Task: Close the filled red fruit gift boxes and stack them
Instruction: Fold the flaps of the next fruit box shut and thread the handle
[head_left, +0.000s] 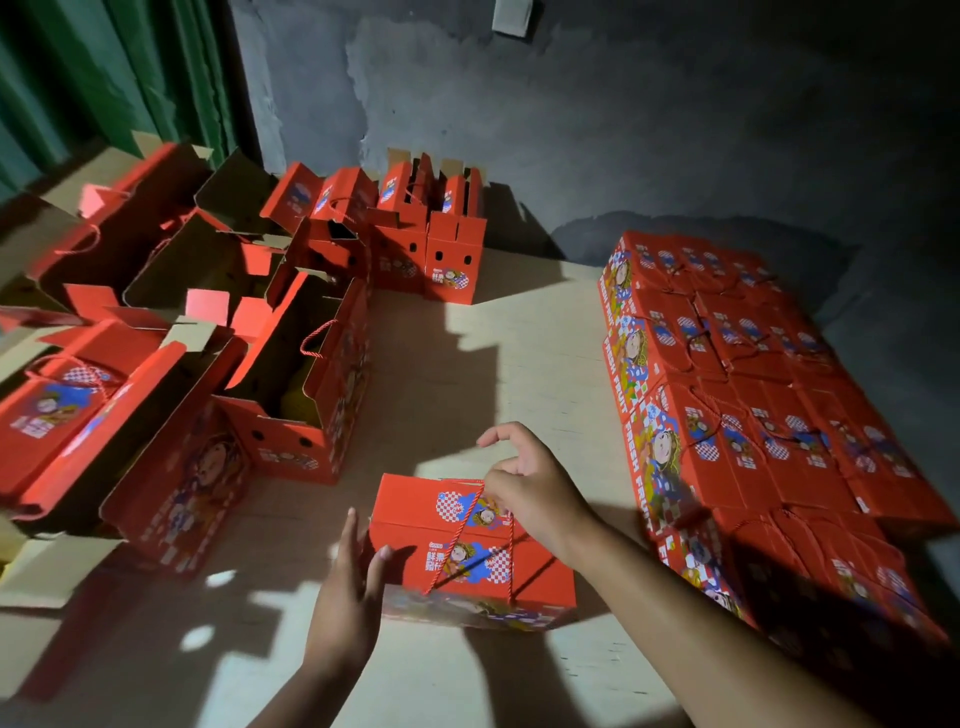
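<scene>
open boxes, far left: I saw a crowd of open boxes (130, 332) with flaps up and rope handles loose; none closed yet; contents mostly hidden in shadow, so I couldn't confirm they were all filled

nearest open box: tall open box (306, 384) stood just left of centre, flaps standing; something yellow showed inside; judged it next in the queue

back row: small group of upright boxes (415, 234) against the wall; tops looked partly folded; couldn't tell if shut

left hand: left hand (350, 587) was flat, fingers straight, lying along the left end of the box in work; gripping nothing

box in work: closed box (467, 551) sat on the floor (467, 364) in front of me, centre; lid flaps down, rope handle (470, 540) draped over the top; closing looked done or nearly so; not yet stacked

right hand: right hand (524, 483) was over the far top edge, thumb and fingers curled, apparently pinching the rope handle where it left the lid; contact point partly hidden

stack, right: finished stack (753, 415) held many closed boxes, at least two layers, well apart from the box in work

progress call: roughly past half by my judgement; remaining were the left cluster plus this one to carry over
</scene>
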